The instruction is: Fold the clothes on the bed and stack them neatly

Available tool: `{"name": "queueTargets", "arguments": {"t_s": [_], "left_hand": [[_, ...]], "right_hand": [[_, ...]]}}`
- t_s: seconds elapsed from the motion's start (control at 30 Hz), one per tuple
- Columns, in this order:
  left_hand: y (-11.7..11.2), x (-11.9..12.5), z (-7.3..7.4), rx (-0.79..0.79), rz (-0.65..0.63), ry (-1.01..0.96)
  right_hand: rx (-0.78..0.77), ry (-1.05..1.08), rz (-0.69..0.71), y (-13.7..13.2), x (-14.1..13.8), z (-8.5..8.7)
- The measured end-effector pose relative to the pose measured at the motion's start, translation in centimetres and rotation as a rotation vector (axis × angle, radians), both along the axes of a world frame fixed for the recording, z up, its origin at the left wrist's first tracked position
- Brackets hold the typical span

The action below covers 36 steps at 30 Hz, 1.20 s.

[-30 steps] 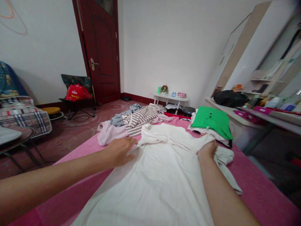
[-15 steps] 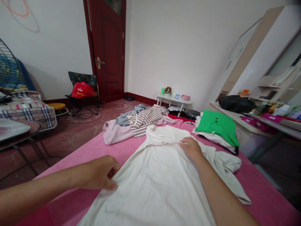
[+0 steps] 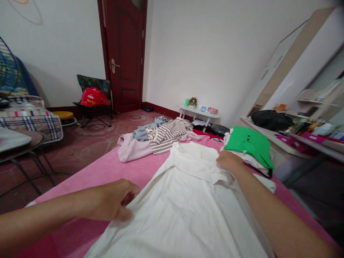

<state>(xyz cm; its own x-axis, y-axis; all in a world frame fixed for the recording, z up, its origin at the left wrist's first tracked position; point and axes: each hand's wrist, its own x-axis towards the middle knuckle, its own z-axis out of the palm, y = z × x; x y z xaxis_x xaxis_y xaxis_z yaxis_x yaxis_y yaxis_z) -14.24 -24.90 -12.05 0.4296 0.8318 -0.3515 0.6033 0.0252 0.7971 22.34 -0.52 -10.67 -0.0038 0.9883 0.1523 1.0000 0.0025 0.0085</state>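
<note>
A white shirt [image 3: 182,211] lies spread over the pink bed cover, its far part folded over in a loose band. My left hand [image 3: 119,200] is at the shirt's left edge, fingers curled and thumb against the cloth, pinching it. Farther off, my right hand [image 3: 228,161] is closed on the far right part of the shirt near the fold. Its fingertips are partly hidden by the hand itself. The right forearm covers much of the sleeve side, where a bit of white cloth shows beyond it.
Beyond the shirt lie a striped top [image 3: 166,134] and pink clothing [image 3: 134,148]. A folded green garment [image 3: 248,143] tops a pile at the right. A low white table [image 3: 199,111], a chair with a red bag [image 3: 94,97] and a cluttered desk [image 3: 268,134] stand around the bed.
My right hand has moved right, drawing the far part of the shirt with it, so the folded band is wider and flatter. The left hand stays at the left edge.
</note>
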Motion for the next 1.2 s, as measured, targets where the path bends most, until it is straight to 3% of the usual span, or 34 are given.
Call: {"name": "queueTargets", "arguments": {"t_s": [0.1, 0.2, 0.33, 0.47, 0.6, 0.77, 0.97, 1.2], "left_hand": [[-0.2, 0.3, 0.4, -0.004, -0.008, -0.013], [-0.4, 0.6, 0.6, -0.011, 0.002, -0.023], [-0.6, 1.6, 1.4, -0.037, 0.041, -0.1], [-0.5, 3.5, 3.3, -0.077, 0.066, -0.219], [-0.3, 6.0, 4.8, -0.032, 0.036, -0.218], [-0.3, 9.4, 5.9, 0.006, -0.078, -0.097], [0.1, 13.0, 5.2, 0.026, -0.217, 0.03], [1.6, 15.4, 2.9, -0.031, -0.41, -0.143]], "right_hand": [[-0.064, 0.053, 0.083, -0.4, -3.0, -0.4], [-0.151, 0.122, 0.172, -0.8, -5.6, -2.2], [-0.064, 0.25, 0.147, -0.2, -6.2, -3.5], [0.094, 0.398, 0.143, 0.9, -4.5, -1.4], [0.229, 0.562, 0.178, 1.7, -2.5, 1.4], [0.265, 0.6, 0.154, 1.8, 0.4, 2.6], [0.168, 0.47, 0.123, 0.6, 3.7, 1.9], [-0.072, -0.042, -0.016, -1.8, 5.5, 0.8]]}}
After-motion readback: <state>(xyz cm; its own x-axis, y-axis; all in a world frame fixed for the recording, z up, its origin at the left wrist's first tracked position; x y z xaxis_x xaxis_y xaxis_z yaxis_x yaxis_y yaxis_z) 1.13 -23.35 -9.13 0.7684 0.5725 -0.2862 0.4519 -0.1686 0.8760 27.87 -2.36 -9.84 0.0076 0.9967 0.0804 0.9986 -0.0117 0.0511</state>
